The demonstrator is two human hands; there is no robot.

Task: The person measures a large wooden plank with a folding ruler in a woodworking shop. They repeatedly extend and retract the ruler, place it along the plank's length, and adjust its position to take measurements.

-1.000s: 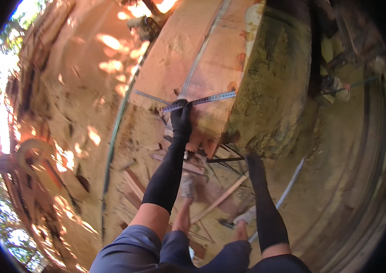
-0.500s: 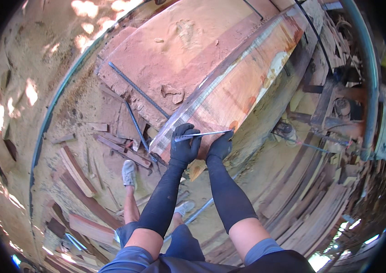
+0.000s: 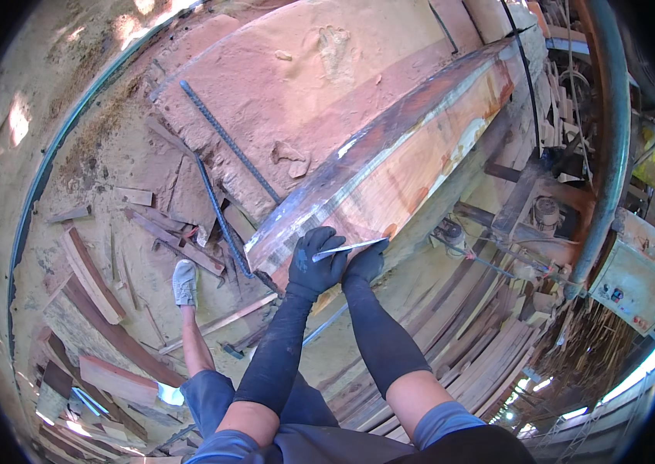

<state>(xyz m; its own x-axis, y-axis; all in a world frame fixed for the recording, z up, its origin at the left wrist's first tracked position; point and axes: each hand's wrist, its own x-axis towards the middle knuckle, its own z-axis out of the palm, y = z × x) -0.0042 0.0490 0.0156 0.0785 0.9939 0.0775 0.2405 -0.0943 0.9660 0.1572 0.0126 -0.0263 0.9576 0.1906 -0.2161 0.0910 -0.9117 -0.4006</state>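
A large sawn timber (image 3: 412, 166) with a pale orange end face lies slanting away from me. At its near end, my gloved left hand (image 3: 313, 267) is closed on a thin, pale, straight strip (image 3: 352, 247), ruler-like, though its exact kind is unclear. The strip crosses the timber's near end and tilts up toward the right. Close beside it, my gloved right hand (image 3: 364, 264) has its fingers closed at the strip's other end, by the timber's right edge. Both hands partly cover the wood.
A sawdust-covered slab (image 3: 258, 93) lies beyond the timber, with a ribbed metal bar (image 3: 231, 143) across it. Wood offcuts (image 3: 91, 274) litter the ground at left. Long boards (image 3: 451, 340) are stacked at right, near a blue-green pipe (image 3: 612, 139) and a metal box (image 3: 636, 271).
The view has shifted, bringing more of the right-side machinery into sight. My hands are closer together, and the strip between them tilts more steeply. Both hands stay at the timber's near end.
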